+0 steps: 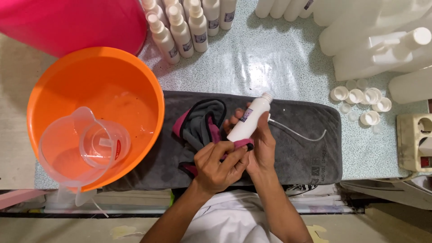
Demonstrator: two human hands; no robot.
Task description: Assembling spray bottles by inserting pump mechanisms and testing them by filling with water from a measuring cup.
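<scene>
My right hand (261, 146) grips a small white bottle (249, 119) with its open neck pointing up and away. My left hand (219, 164) presses a grey cloth with pink trim (200, 128) against the bottle's base. Both hands hover over a dark grey towel (310, 135) spread on the speckled table (261, 58). A thin clear dip tube (299, 132) lies on the towel just right of the bottle.
An orange bucket (96, 114) with two clear measuring jugs (83, 144) inside stands at left, under a pink tub (72, 22). Rows of white spray bottles (182, 27) line the back. Large white jugs (382, 40), loose white caps (364, 101) and a power strip (416, 139) sit at right.
</scene>
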